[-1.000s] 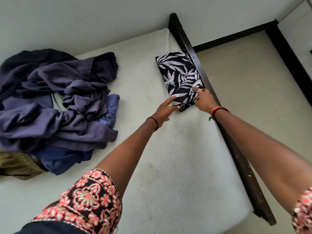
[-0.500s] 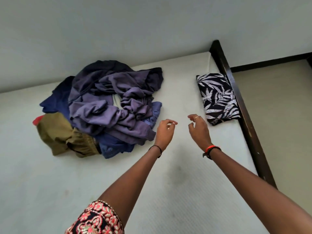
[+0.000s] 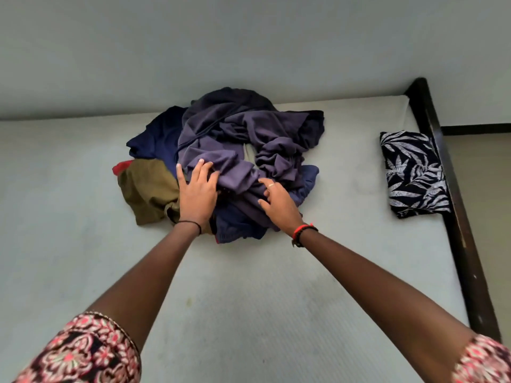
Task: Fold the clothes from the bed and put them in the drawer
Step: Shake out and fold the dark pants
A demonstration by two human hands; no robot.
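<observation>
A heap of unfolded clothes lies in the middle of the white mattress [image 3: 249, 299]: a purple garment [image 3: 237, 139] on top, a dark blue one [image 3: 157, 134] behind, an olive one [image 3: 146, 189] at the left with a red bit beside it. My left hand [image 3: 197, 193] rests on the purple garment with fingers spread and fairly straight. My right hand [image 3: 276, 201] touches the purple cloth's near edge, fingers loosely bent; no grip shows. A folded black garment with white leaves [image 3: 412, 172] lies at the mattress's right edge.
The dark wooden bed frame [image 3: 453, 217] runs along the right side, with bare floor [image 3: 486, 189] beyond it. A pale wall [image 3: 249, 51] stands behind the bed. No drawer is in view.
Both hands left the folded leaf-print garment at the right edge and moved left onto the heap. The view has swung left, so the heap is now centred.
</observation>
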